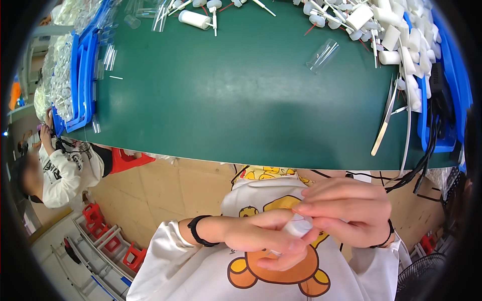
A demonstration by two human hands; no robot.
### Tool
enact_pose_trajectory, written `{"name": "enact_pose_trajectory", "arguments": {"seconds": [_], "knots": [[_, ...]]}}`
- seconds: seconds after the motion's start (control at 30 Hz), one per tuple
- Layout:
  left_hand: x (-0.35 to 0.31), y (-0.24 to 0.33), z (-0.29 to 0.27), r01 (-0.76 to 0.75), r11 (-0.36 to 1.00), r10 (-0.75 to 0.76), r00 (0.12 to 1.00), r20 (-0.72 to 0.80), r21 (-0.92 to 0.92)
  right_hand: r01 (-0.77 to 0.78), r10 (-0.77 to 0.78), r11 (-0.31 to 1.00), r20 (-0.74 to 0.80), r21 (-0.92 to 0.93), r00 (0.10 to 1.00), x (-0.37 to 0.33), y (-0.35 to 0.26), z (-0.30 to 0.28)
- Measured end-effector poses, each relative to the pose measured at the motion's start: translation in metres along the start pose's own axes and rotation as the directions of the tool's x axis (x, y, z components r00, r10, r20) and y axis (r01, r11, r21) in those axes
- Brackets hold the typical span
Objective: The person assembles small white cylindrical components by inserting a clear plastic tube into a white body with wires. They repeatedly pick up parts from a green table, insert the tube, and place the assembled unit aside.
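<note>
Just off the near table edge, in front of my shirt, my left hand [263, 233] is closed around a small white plastic cylinder [297, 227], its thumb lying along the near side. My right hand [346, 208] comes in from the right, thumb and fingertips closed at the cylinder's upper end. Those fingertips cover that end, so any smaller part between them is hidden. White cylinders of a similar look [389, 37] lie heaped at the table's far right, mixed with thin white stems and red tubes.
Tweezers [384, 118] and a clear tube [323, 56] lie on the green table [226, 90]. Blue trays flank it, the left one [83, 80] near clear parts. Black cables [427, 155] hang over the right edge. A seated person [75, 168] works at left, near red stools [134, 257].
</note>
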State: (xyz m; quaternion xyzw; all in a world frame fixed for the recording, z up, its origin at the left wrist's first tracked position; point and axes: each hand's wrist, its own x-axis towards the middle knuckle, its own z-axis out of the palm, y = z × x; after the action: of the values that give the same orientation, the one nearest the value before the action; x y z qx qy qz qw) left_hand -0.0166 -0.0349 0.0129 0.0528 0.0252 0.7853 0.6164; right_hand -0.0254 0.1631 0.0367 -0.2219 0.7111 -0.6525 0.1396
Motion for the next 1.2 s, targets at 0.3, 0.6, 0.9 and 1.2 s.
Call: {"name": "enact_pose_trajectory", "arguments": {"seconds": [0.3, 0.6, 0.9, 1.2], "knots": [[0.002, 0.003, 0.003, 0.125, 0.991, -0.126, 0.992, -0.020, -0.052, 0.326, -0.314, 0.917, 0.091, -0.228, 0.945, -0.001, 0.001, -0.008], [0.003, 0.006, 0.011, 0.250, 0.962, -0.241, 0.967, -0.086, 0.109, 0.315, -0.311, 0.843, 0.083, -0.436, 0.947, -0.006, -0.013, -0.003], [0.004, 0.000, 0.012, 0.098, 0.980, -0.072, 0.986, -0.153, 0.171, -0.005, 0.004, 1.000, 0.035, 0.010, 0.999, -0.009, -0.006, -0.007], [0.006, 0.001, 0.012, 0.138, 0.948, -0.087, 0.979, -0.184, 0.287, -0.005, 0.013, 0.982, -0.042, 0.190, 0.999, -0.011, 0.001, 0.012]]}}
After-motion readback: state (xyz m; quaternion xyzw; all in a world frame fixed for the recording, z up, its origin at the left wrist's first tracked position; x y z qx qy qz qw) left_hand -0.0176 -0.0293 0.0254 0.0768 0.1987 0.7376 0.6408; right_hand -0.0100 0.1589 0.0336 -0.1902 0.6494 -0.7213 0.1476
